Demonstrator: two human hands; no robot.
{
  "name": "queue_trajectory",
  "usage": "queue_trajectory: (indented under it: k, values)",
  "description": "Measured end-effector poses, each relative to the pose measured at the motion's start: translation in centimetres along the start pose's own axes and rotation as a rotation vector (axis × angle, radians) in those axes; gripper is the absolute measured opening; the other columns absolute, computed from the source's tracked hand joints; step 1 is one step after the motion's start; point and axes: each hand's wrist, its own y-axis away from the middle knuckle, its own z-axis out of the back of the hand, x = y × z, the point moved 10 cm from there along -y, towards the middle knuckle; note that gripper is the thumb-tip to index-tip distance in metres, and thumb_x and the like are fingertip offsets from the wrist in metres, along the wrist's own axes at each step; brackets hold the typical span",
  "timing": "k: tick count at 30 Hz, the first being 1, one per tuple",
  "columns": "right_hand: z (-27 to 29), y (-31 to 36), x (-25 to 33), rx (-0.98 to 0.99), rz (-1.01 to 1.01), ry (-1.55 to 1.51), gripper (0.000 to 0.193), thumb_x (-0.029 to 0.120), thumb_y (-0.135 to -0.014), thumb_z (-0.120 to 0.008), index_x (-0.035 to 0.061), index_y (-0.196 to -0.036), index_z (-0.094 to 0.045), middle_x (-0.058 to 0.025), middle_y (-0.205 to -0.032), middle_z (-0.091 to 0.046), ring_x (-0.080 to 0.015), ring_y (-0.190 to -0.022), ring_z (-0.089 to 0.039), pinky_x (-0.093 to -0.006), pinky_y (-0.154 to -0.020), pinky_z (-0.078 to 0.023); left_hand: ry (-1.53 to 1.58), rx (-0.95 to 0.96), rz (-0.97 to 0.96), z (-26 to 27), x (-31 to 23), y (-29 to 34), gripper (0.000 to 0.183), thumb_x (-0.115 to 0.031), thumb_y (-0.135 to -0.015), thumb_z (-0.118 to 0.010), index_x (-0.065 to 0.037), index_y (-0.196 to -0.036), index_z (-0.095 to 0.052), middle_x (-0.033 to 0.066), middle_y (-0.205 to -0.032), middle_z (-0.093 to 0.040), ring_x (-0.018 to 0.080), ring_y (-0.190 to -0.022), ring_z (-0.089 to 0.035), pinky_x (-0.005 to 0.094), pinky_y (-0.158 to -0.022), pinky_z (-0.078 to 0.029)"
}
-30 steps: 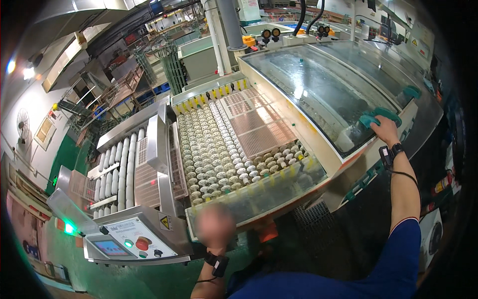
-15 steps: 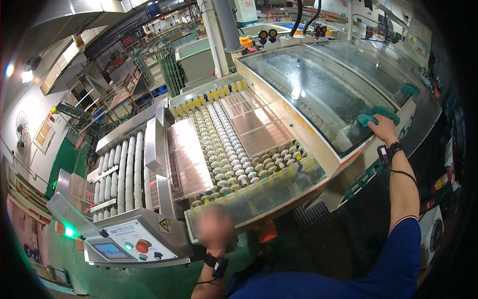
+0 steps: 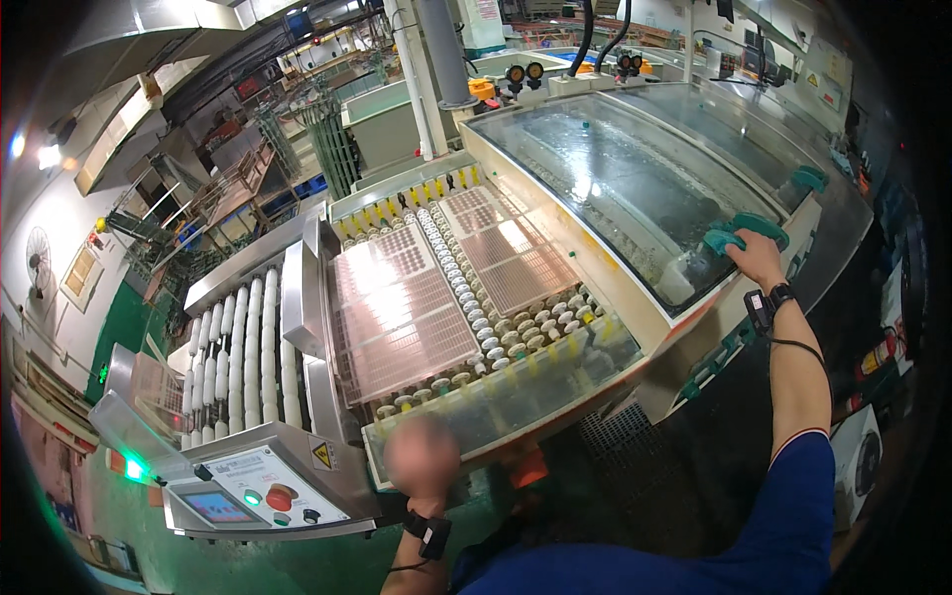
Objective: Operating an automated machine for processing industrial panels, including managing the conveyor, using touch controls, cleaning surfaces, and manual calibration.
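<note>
My right hand (image 3: 759,258) is at the near right corner of a clear machine lid (image 3: 615,188), its fingers closed round the teal handle (image 3: 764,229) there. My left hand (image 3: 421,456), smeared out by a blur, is at the near edge of the machine's clear-sided trough (image 3: 516,397); its fingers cannot be made out. Between the hands, two flat copper-coloured perforated panels lie on rows of white roller wheels (image 3: 531,332). The left panel (image 3: 397,307) reaches toward the steel roller unit, and the right panel (image 3: 511,253) lies beside the lid's frame.
A steel unit with white rollers (image 3: 253,347) stands at the left. In front of it is a control panel (image 3: 263,496) with a screen, a red knob and a green lit button. A grey post (image 3: 441,55) rises behind the trough. Black hoses (image 3: 585,40) hang at the back.
The left copper-coloured panel has travelled right over the roller wheels, and the gap between the two panels has narrowed. Both hands have kept their places; the view has shifted slightly.
</note>
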Motion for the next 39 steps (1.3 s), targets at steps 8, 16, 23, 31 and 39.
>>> queue_trajectory:
  k: [8,16,23,31,39]
  values:
    - [0.4,0.1,0.7,0.028,-0.003,-0.035,0.046,0.043,-0.087,-0.067,0.007,-0.114,-0.076,-0.0232,-0.108,-0.075,-0.0455,-0.101,-0.069,-0.0529,-0.092,-0.054,0.001,-0.011,-0.016,0.1,0.0,0.1,0.027,-0.018,-0.081,-0.074,-0.005,-0.104,-0.07,0.0163,-0.113,-0.068,0.0396,-0.107,-0.063,0.0507,-0.09,-0.051]
    - [0.2,0.1,1.2,0.022,-0.02,-0.028,0.049,0.046,-0.086,-0.067,0.0077,-0.115,-0.076,-0.0219,-0.108,-0.075,-0.0445,-0.101,-0.07,-0.0526,-0.092,-0.054,0.024,0.06,0.038,-0.2,0.6,-0.2,0.028,-0.016,-0.081,-0.073,-0.003,-0.106,-0.07,0.0175,-0.114,-0.067,0.0406,-0.109,-0.061,0.0513,-0.095,-0.05]
    - [-0.2,-0.1,-0.2,-0.028,0.036,-0.022,0.047,0.05,-0.086,-0.066,0.0101,-0.108,-0.078,-0.019,-0.104,-0.075,-0.0424,-0.102,-0.07,-0.0528,-0.091,-0.053,0.062,0.105,0.058,-1.7,1.4,0.9,0.034,-0.021,-0.08,-0.073,0.0,-0.107,-0.071,0.024,-0.119,-0.066,0.0445,-0.116,-0.06,0.0535,-0.102,-0.047]
    - [2.1,1.4,-1.6,-0.139,0.067,-0.38,0.051,0.05,-0.086,-0.069,0.0098,-0.118,-0.076,-0.016,-0.108,-0.077,-0.0388,-0.102,-0.072,-0.0469,-0.094,-0.055,0.196,0.213,0.081,-0.7,-6.2,-0.2,0.027,-0.017,-0.094,-0.071,-0.001,-0.115,-0.071,0.0251,-0.117,-0.067,0.0453,-0.113,-0.062,0.0537,-0.094,-0.051]
    - [3.0,8.2,-8.0,-0.021,0.085,-1.31,0.047,0.026,-0.096,-0.075,0.0003,-0.134,-0.066,-0.0143,-0.126,-0.072,-0.0239,-0.115,-0.068,-0.0365,-0.102,-0.052,0.568,0.347,-0.059,-4.3,-29.9,3.1,0.017,-0.021,-0.106,-0.061,-0.005,-0.099,-0.062,0.0174,-0.078,-0.058,0.0359,-0.071,-0.059,0.0441,-0.064,-0.048]
